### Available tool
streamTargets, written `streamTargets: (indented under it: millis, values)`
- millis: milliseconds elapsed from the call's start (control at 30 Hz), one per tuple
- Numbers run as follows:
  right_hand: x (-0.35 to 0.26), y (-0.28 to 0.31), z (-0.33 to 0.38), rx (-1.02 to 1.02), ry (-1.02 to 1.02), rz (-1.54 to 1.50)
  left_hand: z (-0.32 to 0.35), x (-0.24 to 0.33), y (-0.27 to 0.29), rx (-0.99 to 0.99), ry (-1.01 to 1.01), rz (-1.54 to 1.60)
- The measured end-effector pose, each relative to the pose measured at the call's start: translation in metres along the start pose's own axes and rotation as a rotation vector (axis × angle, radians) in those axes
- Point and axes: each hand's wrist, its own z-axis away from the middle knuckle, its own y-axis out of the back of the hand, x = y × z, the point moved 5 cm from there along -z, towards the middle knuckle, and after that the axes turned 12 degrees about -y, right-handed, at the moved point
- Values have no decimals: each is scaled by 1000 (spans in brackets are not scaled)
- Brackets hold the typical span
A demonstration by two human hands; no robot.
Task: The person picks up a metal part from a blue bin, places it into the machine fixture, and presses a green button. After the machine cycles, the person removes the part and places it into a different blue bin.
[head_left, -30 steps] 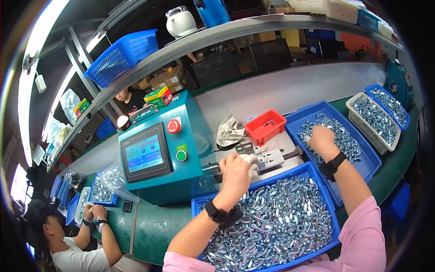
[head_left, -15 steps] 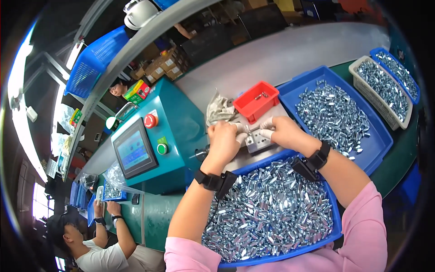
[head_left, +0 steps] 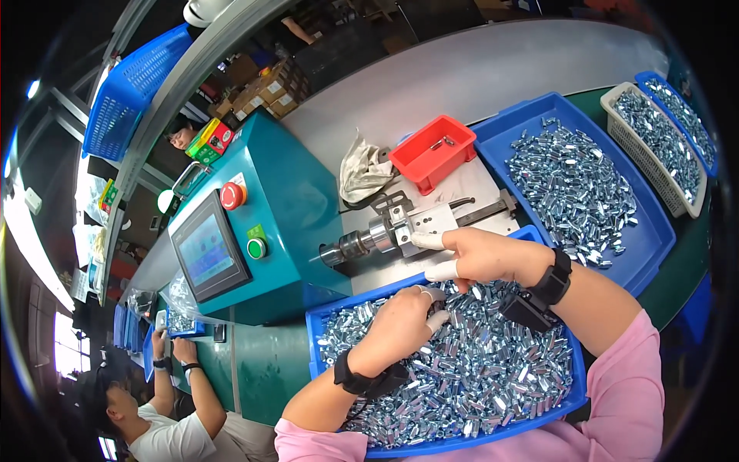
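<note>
My left hand (head_left: pixel 400 323) is down in the near blue tray (head_left: pixel 311 339), its fingers curled together among small shiny six-sided metal pieces (head_left: pixel 493 369). Whatever its fingertips hold is hidden. White finger covers sit on fingers of both hands. My right hand (head_left: pixel 496 258) reaches over the tray's far edge, thumb and forefinger apart. Its forefinger lies by the metal block (head_left: pixel 433 223) of a clamping fixture, and I see nothing between the fingers. Left of that block, a round dark spindle (head_left: pixel 354 245) comes out of the green machine (head_left: pixel 296 208).
Beyond the fixture are a red bin (head_left: pixel 431 158) with a few pieces and a crumpled cloth (head_left: pixel 363 169). To the right stand a second blue tray (head_left: pixel 650 231) and a beige basket (head_left: pixel 654 165), both holding metal pieces. A co-worker (head_left: pixel 165 408) sits at lower left.
My left hand has moved from the fixture down into the near tray's pieces. My right hand has drawn back slightly and its fingers have spread. The fixture and spindle now show; the view has shifted.
</note>
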Motion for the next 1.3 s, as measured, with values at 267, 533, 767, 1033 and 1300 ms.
streamTargets:
  millis: [267, 533, 767, 1033, 1300]
  values:
    - [4, -2, -4, -116, -47, -58, 3, -4, 8, 52, -64, 116]
    - [4, 0, -2, -146, -20, -119, 4, 3, 32, -31, 118, 325]
    - [-2, -5, -1, -141, 40, -93, 15, 14, 61, 300, -132, 150]
    - [-2, 4, 5, -17, -34, -27, 90, -57, 148, 1167, 201, -177]
    - [-26, 30, -1, 314, -25, 94, 83, -64, 147, 1176, 47, -457]
